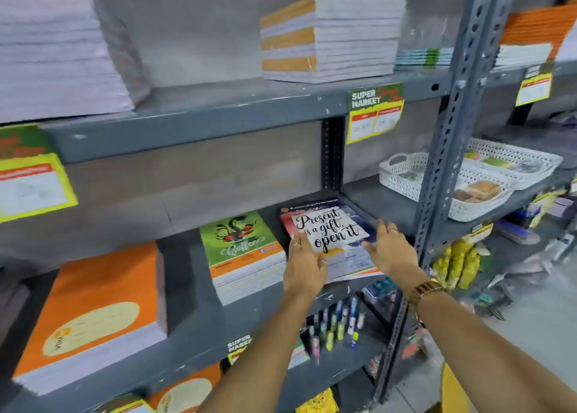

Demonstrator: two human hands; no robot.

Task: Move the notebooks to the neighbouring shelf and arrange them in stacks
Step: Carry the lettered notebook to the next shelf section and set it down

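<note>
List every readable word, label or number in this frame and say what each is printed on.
"Present is a gift, open it": notebook cover between the left hand and right hand.
"Coffee": green notebook.
"SUPER MARKET": price tag on the shelf edge.
Tag prices, other tags: too blurred.

I see bare shelf (384,205) toward its right edge, open to my reach; the green notebook stack (246,256) and steel upright (437,175) hem it in.
</note>
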